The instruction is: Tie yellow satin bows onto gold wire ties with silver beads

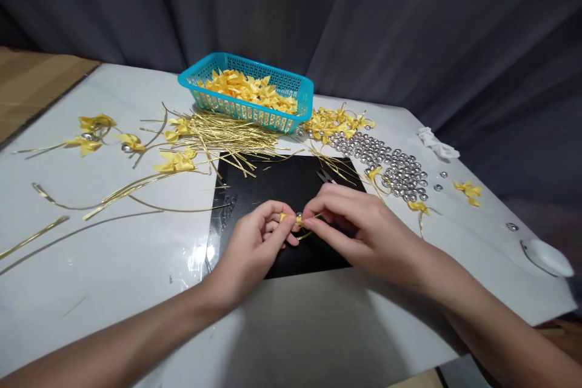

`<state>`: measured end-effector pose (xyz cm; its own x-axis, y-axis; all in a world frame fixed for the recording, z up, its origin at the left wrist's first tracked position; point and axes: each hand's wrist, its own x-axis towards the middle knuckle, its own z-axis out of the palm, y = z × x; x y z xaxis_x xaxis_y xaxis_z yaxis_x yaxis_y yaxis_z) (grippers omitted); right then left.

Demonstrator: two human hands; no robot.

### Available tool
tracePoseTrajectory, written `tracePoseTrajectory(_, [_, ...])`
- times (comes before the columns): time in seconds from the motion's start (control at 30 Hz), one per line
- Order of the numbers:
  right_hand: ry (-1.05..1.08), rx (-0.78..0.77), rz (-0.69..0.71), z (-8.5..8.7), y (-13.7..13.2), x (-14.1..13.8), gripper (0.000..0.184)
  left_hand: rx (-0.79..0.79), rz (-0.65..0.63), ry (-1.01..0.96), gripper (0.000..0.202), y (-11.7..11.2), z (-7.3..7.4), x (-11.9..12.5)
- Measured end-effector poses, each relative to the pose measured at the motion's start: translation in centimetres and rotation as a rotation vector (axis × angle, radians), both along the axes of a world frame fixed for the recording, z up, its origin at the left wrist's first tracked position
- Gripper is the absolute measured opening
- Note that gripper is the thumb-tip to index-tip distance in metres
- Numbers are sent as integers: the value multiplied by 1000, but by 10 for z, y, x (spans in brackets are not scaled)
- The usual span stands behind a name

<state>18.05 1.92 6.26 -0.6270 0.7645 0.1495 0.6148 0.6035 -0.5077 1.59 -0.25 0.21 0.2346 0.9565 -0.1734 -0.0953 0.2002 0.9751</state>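
Note:
Above the black mat [295,176], both my hands are pinched close together on one small piece. My left hand [261,239] grips a yellow ribbon bow [285,217] between thumb and forefinger. A shiny silver bead [299,216] shows at the bow's middle. My right hand [357,221] is closed with its thumb and forefinger at the bow's right side, on a thin gold wire [318,216]. A loop of the wire hangs below the bow. The exact grip of the right fingertips is partly hidden.
A blue basket [245,109] of yellow bows stands at the back. Gold wires [231,136] lie before it, silver beads [400,173] to the right. Finished-looking bows [175,160] lie left. Scissors [325,177] rest behind my right hand; a white mouse-like object [548,256] sits far right.

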Motion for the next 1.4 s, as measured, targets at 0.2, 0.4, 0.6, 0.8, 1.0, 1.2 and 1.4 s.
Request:
tracePoseTrajectory(0.2, [-6, -35, 51, -6, 10, -3, 14, 68, -118, 95, 13, -3, -1, 0])
tracePoseTrajectory(0.4, [28, -102, 4, -14, 21, -4, 13, 27, -132, 53, 14, -2, -3, 1])
tracePoseTrajectory(0.6, [84, -156, -128, -20, 23, -2, 13, -55, -61, -57, 12, 1, -2, 0])
tracePoseTrajectory(0.8, [147, 4, -137, -16, 7, -1, 11, -132, -9, -152, 12, 5, 1, 0])
tracePoseTrajectory(1.0, [145, 55, -158, -17, -2, 0, 9, -159, 0, -186, 12, 6, 5, -1])
tracePoseTrajectory(1.2, [137, 69, -157, -18, -3, 0, 9, -151, 62, -270, 27, 6, 2, -2])
tracePoseTrajectory(1.4, [154, 217, -31, -23, -7, 2, 9, -174, 91, -316, 34, 7, 4, -2])
